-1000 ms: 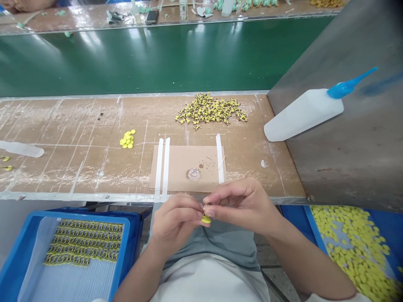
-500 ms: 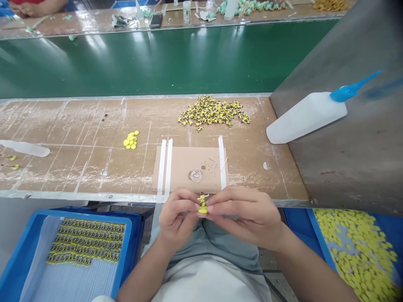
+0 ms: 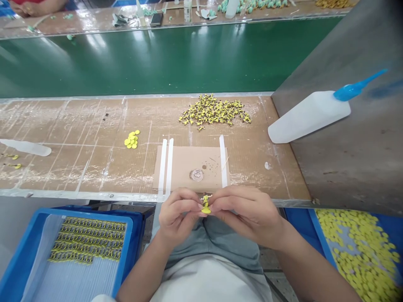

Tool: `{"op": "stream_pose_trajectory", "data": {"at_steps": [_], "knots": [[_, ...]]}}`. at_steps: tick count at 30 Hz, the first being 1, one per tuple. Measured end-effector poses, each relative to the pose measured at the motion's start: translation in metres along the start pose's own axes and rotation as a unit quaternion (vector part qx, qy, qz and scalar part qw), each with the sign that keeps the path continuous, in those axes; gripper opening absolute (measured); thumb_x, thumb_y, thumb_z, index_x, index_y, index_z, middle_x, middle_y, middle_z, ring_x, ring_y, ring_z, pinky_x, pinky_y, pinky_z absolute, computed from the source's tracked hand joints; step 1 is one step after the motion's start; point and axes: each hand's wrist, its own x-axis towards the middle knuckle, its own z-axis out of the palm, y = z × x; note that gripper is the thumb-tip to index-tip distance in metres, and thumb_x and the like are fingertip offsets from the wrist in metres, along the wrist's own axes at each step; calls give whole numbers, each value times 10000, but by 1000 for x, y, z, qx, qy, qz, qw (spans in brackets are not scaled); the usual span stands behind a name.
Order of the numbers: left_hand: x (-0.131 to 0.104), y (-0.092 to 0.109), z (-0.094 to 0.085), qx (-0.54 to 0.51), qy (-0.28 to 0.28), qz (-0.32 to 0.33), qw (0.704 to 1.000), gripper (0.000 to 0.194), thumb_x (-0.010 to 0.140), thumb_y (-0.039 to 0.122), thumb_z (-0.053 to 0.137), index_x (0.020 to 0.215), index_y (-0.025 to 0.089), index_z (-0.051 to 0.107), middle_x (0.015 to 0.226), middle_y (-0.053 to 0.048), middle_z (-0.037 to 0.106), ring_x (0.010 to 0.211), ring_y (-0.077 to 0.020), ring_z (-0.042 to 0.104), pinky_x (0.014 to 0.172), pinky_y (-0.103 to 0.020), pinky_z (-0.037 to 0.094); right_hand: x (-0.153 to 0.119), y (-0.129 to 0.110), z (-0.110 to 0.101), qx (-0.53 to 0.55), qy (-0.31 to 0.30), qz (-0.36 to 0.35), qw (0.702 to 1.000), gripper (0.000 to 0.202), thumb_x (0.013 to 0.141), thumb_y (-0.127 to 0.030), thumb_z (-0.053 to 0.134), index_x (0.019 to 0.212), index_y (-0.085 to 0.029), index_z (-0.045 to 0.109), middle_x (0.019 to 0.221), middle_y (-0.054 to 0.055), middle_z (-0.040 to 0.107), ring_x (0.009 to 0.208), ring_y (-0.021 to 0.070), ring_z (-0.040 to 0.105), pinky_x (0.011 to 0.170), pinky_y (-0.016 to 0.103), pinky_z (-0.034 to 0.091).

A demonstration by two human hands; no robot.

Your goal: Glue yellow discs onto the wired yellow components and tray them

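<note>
A small yellow figurine [image 3: 205,202] on a round yellow base is pinched between my two hands, upright, just off the table's front edge. My left hand [image 3: 179,216] grips it from the left with thumb and fingertips. From the right, my right hand [image 3: 248,214] closes its thumb and fingers on the same piece. Beyond them, a taped cardboard sheet [image 3: 182,167] bears a small clear round dish [image 3: 196,175]. A pile of yellow and dark figures [image 3: 217,111] lies farther back, and several yellow discs [image 3: 131,139] lie to the left.
A white bottle with a blue nozzle [image 3: 310,117] leans by the metal panel [image 3: 352,147] at right. Blue trays hold rows of figures [image 3: 127,247] at lower left and yellow discs [image 3: 323,235] at lower right. Behind the green belt [image 3: 157,63], a person's hands [image 3: 30,9] show.
The figurine has shifted slightly to the right relative to my left hand and turned a little. Both hands still hold it, and the camera view has moved slightly.
</note>
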Motion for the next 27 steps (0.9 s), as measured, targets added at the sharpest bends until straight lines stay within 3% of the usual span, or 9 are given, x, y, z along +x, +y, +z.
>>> {"op": "stream_pose_trajectory", "data": {"at_steps": [7,11,13,15,19,22,27], "knots": [[-1,-1,1,42,7,21,999,252,816,6,670,993,186,661,904,-41,658,810,-156,644,728,-297,556,0,-2,3,-30,-9,15,999,141,908,-44,594,983,-160,624,912,69,702,807,134,651,722,232,528],[-3,0,-2,-8,8,-20,1000,190,830,51,683,967,180,660,880,-45,662,812,-164,643,735,-309,551,-2,-1,6,69,22,48,996,165,844,-80,717,962,-181,660,901,47,723,796,127,689,728,215,555],[-3,0,-5,-42,-2,-47,998,143,837,81,693,937,179,659,868,-47,666,812,-163,642,731,-303,544,-2,-1,9,170,43,131,976,221,811,-160,783,998,-192,669,885,40,727,727,120,692,681,211,569],[-3,1,-9,-64,-18,-62,996,137,828,84,708,914,181,663,855,-43,672,799,-155,646,717,-286,539,-2,-1,13,279,58,228,931,281,821,-235,784,1072,-200,663,894,40,723,657,113,686,604,207,571],[-2,4,-17,-85,-51,-95,991,125,800,114,750,871,189,680,815,-36,686,743,-148,663,693,-271,549,3,1,26,416,14,323,850,277,820,-280,784,1064,-176,703,742,27,713,590,123,681,546,206,572],[-7,5,-23,-78,-35,-126,988,121,781,131,774,856,195,702,806,-41,701,733,-155,673,687,-272,555,5,1,36,422,10,353,835,208,792,-287,808,953,-169,750,665,31,713,576,123,667,564,212,579],[-27,5,-24,-35,57,-134,989,287,783,158,781,1054,241,738,937,-69,725,831,-182,692,733,-300,575,6,2,57,378,97,345,853,191,768,-299,826,914,-188,770,710,40,729,617,136,676,579,225,590]]}}
